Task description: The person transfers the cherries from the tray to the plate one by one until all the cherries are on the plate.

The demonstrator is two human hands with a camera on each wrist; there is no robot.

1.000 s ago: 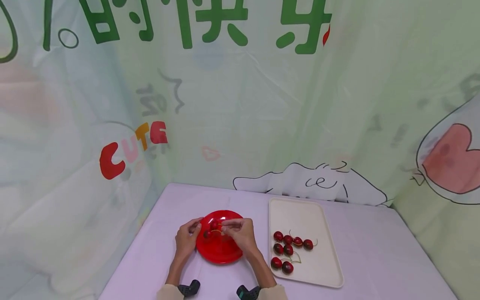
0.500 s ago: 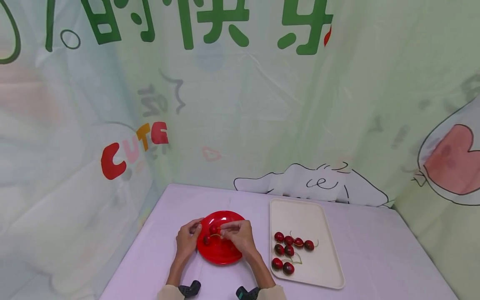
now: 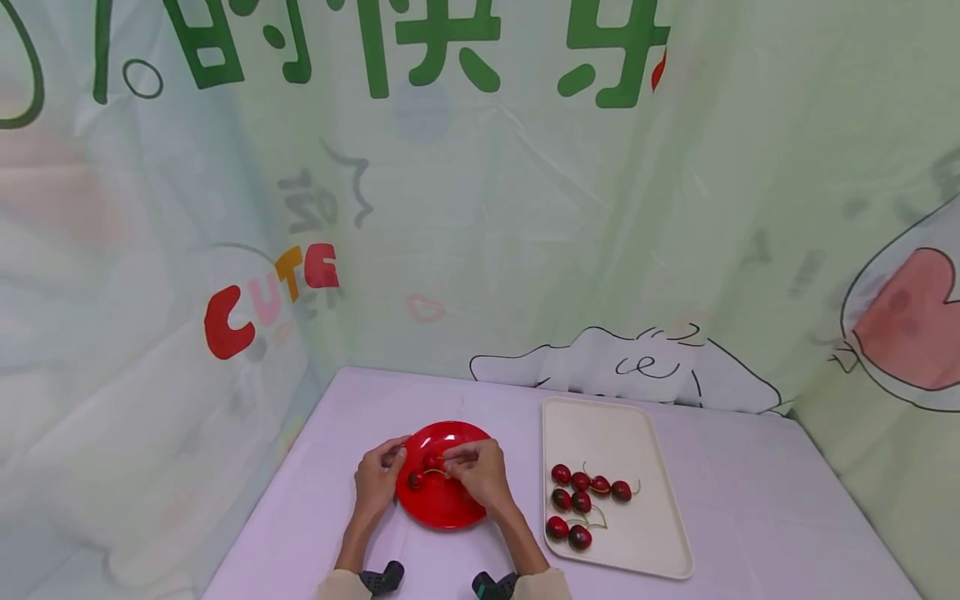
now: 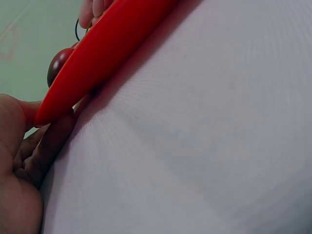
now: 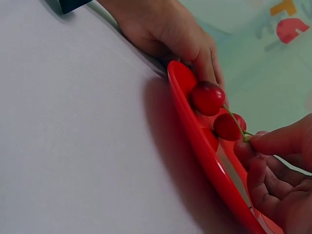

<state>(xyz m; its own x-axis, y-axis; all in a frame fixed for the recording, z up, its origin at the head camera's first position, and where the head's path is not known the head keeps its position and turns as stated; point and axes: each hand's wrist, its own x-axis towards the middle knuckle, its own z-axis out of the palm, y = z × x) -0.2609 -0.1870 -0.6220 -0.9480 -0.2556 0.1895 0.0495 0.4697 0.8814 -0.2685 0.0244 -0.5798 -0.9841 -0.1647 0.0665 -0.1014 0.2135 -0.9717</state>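
My left hand (image 3: 377, 478) grips the left rim of a round red plate (image 3: 450, 510), its thumb over the edge and fingers beneath, as the left wrist view shows. Two dark red cherries (image 5: 207, 98) are over the plate's left part, their green stems meeting at my right fingertips. My right hand (image 3: 482, 475) pinches those stems between thumb and forefinger. In the left wrist view one cherry (image 4: 59, 66) shows above the plate's rim. Whether the cherries rest on the plate or hang just above it, I cannot tell.
Right of the plate lies a cream rectangular tray (image 3: 651, 508) with several cherries (image 3: 581, 502) in rows on its left side. A pale lilac cloth (image 3: 757, 500) covers the table. A printed curtain (image 3: 540, 217) hangs behind.
Both cherries have come slightly nearer to me over the plate, the shift showing mostly in the first half second. The left hand keeps its grip on the rim, and the right hand still pinches the stems.
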